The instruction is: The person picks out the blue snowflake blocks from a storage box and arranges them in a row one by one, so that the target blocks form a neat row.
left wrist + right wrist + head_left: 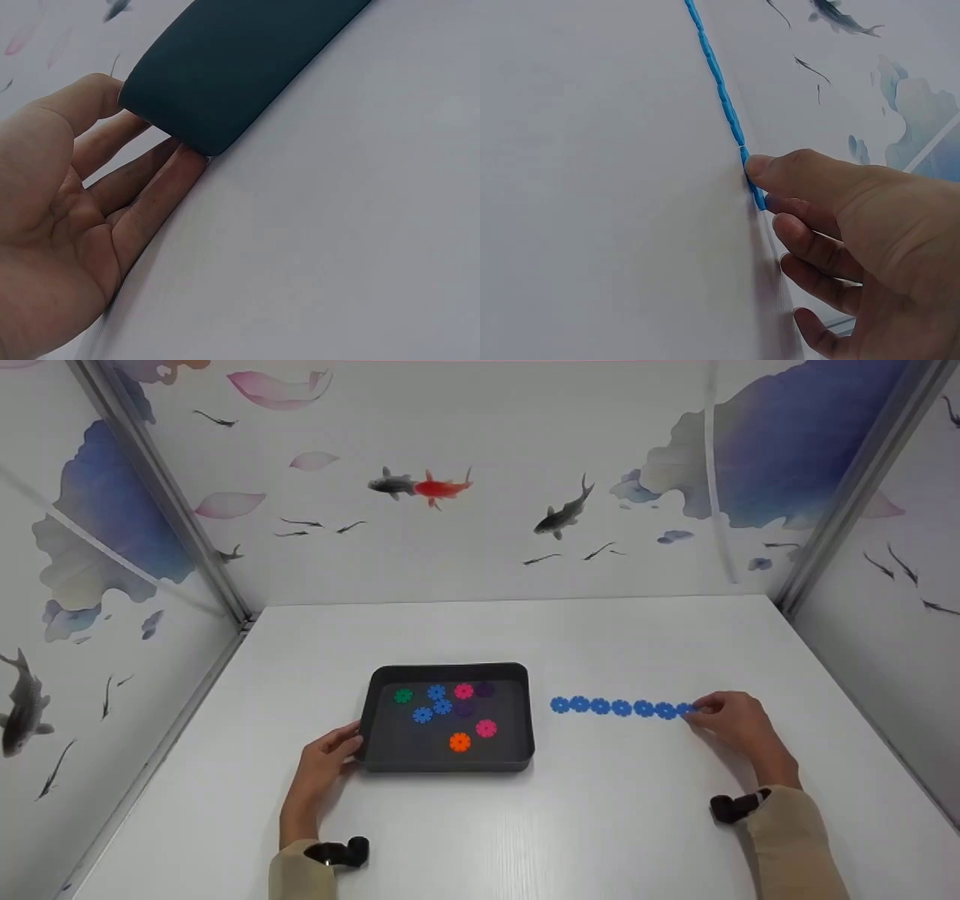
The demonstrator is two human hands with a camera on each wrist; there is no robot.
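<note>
My right hand (731, 724) pinches the rightmost blue flower-shaped disc (685, 710) between thumb and fingertips. That disc sits at the end of a row of several blue flower-shaped discs (622, 708) running left toward the tray. In the right wrist view, the thumb lies on the end disc (756, 191) and the other fingers are loosely bent. My left hand (322, 761) holds the dark tray (405, 760) at its left side, near the front corner. The left wrist view has its fingers against the tray's wall (217, 67) and lower edge.
Inside the tray lie loose flower-shaped discs: green (403, 695), orange (460, 742), pink (486, 728), purple (485, 690) and blue (423, 715). A white table (480, 825) carries everything. Printed panels (480, 547) enclose its back and sides.
</note>
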